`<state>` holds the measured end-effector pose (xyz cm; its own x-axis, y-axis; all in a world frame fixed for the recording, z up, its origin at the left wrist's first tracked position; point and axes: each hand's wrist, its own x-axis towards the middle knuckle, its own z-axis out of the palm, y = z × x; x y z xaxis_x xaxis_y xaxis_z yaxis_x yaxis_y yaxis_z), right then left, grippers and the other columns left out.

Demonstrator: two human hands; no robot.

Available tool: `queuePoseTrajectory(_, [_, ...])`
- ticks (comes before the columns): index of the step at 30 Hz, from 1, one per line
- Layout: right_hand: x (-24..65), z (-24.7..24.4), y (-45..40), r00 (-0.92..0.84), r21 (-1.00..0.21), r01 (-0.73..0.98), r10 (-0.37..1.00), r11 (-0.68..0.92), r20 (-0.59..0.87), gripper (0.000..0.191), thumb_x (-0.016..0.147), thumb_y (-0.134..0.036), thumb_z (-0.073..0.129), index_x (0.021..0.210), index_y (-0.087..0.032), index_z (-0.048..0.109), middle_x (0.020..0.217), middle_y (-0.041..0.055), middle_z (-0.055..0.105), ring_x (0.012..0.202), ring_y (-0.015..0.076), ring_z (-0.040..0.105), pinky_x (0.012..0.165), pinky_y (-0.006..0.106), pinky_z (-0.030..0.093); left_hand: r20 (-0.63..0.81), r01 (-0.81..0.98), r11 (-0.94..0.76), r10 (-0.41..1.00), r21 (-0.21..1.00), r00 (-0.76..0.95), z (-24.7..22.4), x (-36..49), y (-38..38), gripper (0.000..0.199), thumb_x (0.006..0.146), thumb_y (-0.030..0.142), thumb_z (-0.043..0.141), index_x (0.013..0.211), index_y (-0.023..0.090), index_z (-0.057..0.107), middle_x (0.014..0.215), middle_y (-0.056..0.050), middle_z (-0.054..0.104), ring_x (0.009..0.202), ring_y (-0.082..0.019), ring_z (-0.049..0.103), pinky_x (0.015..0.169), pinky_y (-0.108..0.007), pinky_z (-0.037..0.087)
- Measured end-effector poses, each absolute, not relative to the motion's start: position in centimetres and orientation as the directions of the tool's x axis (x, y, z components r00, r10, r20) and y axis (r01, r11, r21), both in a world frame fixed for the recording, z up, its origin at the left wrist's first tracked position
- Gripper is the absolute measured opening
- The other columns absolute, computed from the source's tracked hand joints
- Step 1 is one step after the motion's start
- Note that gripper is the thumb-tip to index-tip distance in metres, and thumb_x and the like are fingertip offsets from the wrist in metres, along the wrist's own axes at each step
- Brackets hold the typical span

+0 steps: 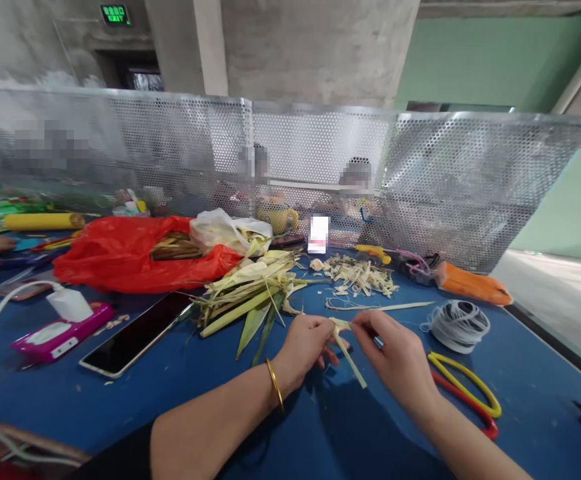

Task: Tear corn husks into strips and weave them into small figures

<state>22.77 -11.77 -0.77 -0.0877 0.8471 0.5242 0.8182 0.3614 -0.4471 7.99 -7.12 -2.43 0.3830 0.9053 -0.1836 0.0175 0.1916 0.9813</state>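
A pale strip of dried husk (353,365) is pinched between my two hands above the blue table, one end hanging down toward me. My left hand (307,343), with a gold bangle at the wrist, grips it from the left. Thumb and fingertips of my right hand (387,343) close on its other side. Beyond my hands lies a pile of green and straw-coloured husk leaves (250,293). Behind them is a heap of small husk scraps (360,275), with a long thin strip (385,307) in front of it.
A ball of grey cord (460,327) and red-and-yellow-handled scissors (467,390) lie right. Left are a phone (137,333), a magenta power strip (65,337) with a white charger, and a red plastic bag (115,257). A perforated metal screen (320,147) stands behind; people sit beyond it.
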Motion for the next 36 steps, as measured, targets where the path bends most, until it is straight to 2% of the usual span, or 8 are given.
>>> queuePoseTrajectory(6, [21.8,-1.9,-12.0,-0.027,-0.455,0.833,0.846,0.314,0.533,0.015,0.089,-0.033,0.052,0.08,-0.023,0.059,0.071,-0.0007,0.066,0.061,0.0136,0.06,0.058,0.022,0.041,-0.155,-0.174,0.239,0.906,0.955,0.393,-2.5,8.2,-7.2,0.025,0.076,0.035,0.055,0.069,0.012,0.062,0.074,-0.007,0.068,0.051,-0.012,0.061,0.043,-0.019,0.037])
queuePoseTrajectory(11, [21.4,-2.7,-12.1,-0.035,-0.413,0.863,0.85,0.291,0.526,0.015,0.088,-0.032,0.052,0.08,-0.023,0.06,0.07,-0.0003,0.067,0.058,0.0134,0.06,0.055,0.023,0.039,-0.252,-0.231,0.354,0.892,0.906,0.376,-2.6,8.5,-7.4,0.025,0.074,0.037,0.06,0.065,0.013,0.061,0.065,-0.005,0.064,0.052,-0.012,0.058,0.046,-0.02,0.037])
queuePoseTrajectory(13, [21.3,-2.9,-12.1,-0.089,-0.35,0.88,0.834,0.322,0.544,0.015,0.089,-0.029,0.05,0.08,-0.022,0.06,0.07,0.0005,0.067,0.059,0.0139,0.06,0.055,0.024,0.037,-0.292,-0.264,0.397,0.886,0.879,0.359,-2.8,8.6,-7.4,0.025,0.074,0.037,0.061,0.065,0.014,0.061,0.063,-0.004,0.062,0.051,-0.012,0.055,0.048,-0.022,0.039])
queuePoseTrajectory(18, [21.0,-2.8,-12.3,-0.259,-0.081,0.915,0.731,0.395,0.631,0.023,0.092,-0.024,0.045,0.078,-0.021,0.062,0.068,0.0022,0.065,0.059,0.0144,0.056,0.06,0.027,0.032,-0.286,-0.306,0.402,0.888,0.863,0.361,-3.1,8.8,-7.4,0.026,0.072,0.039,0.063,0.068,0.013,0.063,0.061,-0.004,0.063,0.053,-0.014,0.056,0.053,-0.024,0.043])
queuePoseTrajectory(20, [21.0,-2.6,-12.3,-0.274,-0.04,0.917,0.701,0.397,0.659,0.025,0.093,-0.024,0.044,0.077,-0.021,0.062,0.067,0.002,0.064,0.058,0.0141,0.053,0.062,0.028,0.031,-0.265,-0.334,0.4,0.885,0.853,0.383,-3.0,8.8,-7.4,0.027,0.07,0.039,0.065,0.071,0.012,0.064,0.062,-0.005,0.064,0.055,-0.015,0.058,0.056,-0.025,0.045])
queuePoseTrajectory(26, [21.4,-2.3,-12.0,-0.212,-0.126,0.905,0.687,0.407,0.695,0.018,0.091,-0.021,0.049,0.081,-0.02,0.064,0.072,0.0011,0.064,0.069,0.0152,0.057,0.069,0.029,0.032,-0.239,-0.38,0.442,0.847,0.813,0.474,-2.5,8.5,-7.2,0.016,0.067,0.026,0.064,0.077,0.014,0.067,0.07,-0.005,0.068,0.064,-0.016,0.064,0.065,-0.026,0.049])
queuePoseTrajectory(31, [21.7,-2.3,-11.8,-0.144,-0.199,0.901,0.696,0.387,0.703,0.01,0.085,-0.02,0.056,0.08,-0.021,0.065,0.077,0.0015,0.063,0.075,0.0171,0.056,0.071,0.031,0.033,-0.24,-0.428,0.503,0.811,0.751,0.533,-2.0,8.1,-7.1,0.012,0.066,0.018,0.056,0.071,0.013,0.066,0.068,-0.006,0.068,0.065,-0.015,0.064,0.067,-0.026,0.05])
queuePoseTrajectory(36, [21.7,-2.3,-11.7,-0.085,-0.266,0.897,0.729,0.353,0.679,0.009,0.083,-0.021,0.058,0.077,-0.022,0.065,0.076,0.0014,0.059,0.074,0.0173,0.054,0.07,0.031,0.033,-0.192,-0.414,0.468,0.81,0.78,0.554,-1.9,8.1,-7.4,0.01,0.062,0.019,0.069,0.068,0.012,0.064,0.067,-0.004,0.067,0.062,-0.013,0.062,0.067,-0.025,0.05])
